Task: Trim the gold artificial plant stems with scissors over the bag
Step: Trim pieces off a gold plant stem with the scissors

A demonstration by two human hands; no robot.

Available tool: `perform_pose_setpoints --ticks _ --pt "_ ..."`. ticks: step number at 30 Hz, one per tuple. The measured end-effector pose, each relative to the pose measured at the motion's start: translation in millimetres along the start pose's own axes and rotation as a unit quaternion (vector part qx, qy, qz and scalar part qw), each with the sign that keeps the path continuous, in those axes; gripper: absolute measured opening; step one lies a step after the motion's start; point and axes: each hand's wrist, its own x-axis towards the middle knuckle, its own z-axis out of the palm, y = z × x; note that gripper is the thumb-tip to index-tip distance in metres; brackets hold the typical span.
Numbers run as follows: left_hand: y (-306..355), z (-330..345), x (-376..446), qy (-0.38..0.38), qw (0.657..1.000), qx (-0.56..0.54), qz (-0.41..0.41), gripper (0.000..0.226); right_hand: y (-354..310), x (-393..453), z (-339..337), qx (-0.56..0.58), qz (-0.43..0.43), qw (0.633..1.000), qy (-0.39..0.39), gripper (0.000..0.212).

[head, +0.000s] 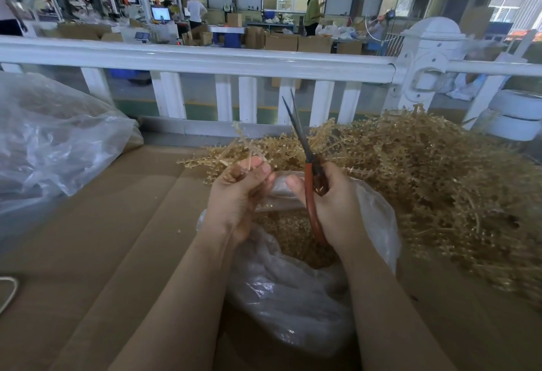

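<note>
My left hand (239,194) grips a small bunch of gold plant stems (245,148), which stick up and fan out above its fingers. My right hand (331,203) holds red-handled scissors (308,183) with the dark blades pointing up and slightly parted, just right of the held stems. Both hands hover over an open clear plastic bag (296,297) that holds gold trimmings. A large heap of gold stems (425,183) lies to the right on the cardboard-covered table (117,238).
A second, bulky clear plastic bag (52,136) sits at the left. A white railing (205,62) runs across behind the table, with white tape rolls (516,118) at the far right. People work among boxes in the background.
</note>
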Motion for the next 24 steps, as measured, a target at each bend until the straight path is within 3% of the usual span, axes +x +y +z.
perform_pose_setpoints --ticks 5,9,18,24 --pt "2.7 0.3 -0.7 0.029 0.999 -0.022 0.022 0.019 3.2 -1.6 0.9 -0.152 -0.043 0.987 -0.018 0.05" --pt "4.9 0.6 -2.3 0.03 0.998 -0.01 0.055 0.022 6.1 -2.1 3.0 -0.205 -0.046 0.977 -0.041 0.052" --pt "5.5 3.8 -4.2 0.001 0.996 -0.007 0.087 0.01 6.9 -4.2 3.3 -0.232 -0.064 0.97 -0.044 0.061" --pt "4.2 3.9 -4.3 -0.034 0.994 0.021 0.102 0.021 7.2 -5.1 2.9 -0.237 -0.065 0.969 -0.035 0.054"
